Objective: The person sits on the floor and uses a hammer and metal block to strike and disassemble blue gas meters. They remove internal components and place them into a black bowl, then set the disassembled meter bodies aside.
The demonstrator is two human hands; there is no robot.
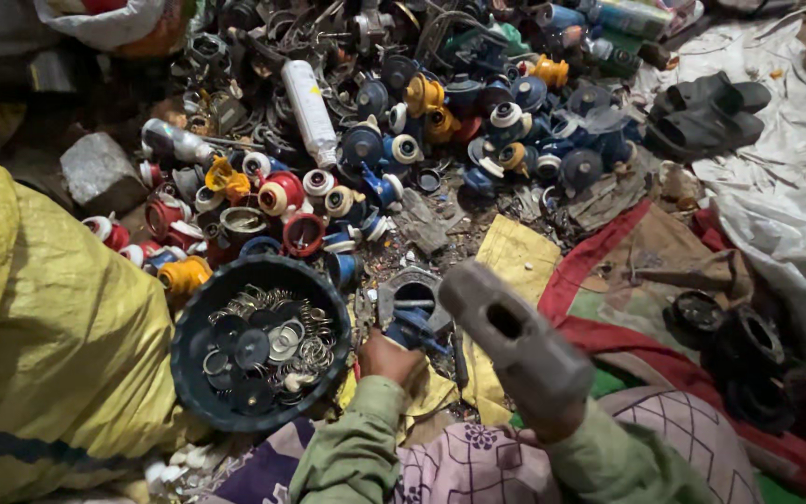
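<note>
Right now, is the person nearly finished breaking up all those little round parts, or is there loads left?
Loads left. Done so far: the dark bowl holds a layer of metal rings and discs. In hand: the left hand steadies a blue part on a metal ring block, while the right hand holds a hammer raised over it. Left: a big heap of coloured parts still lies behind.

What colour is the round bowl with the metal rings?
Black bowl, seen in the head view.
</note>
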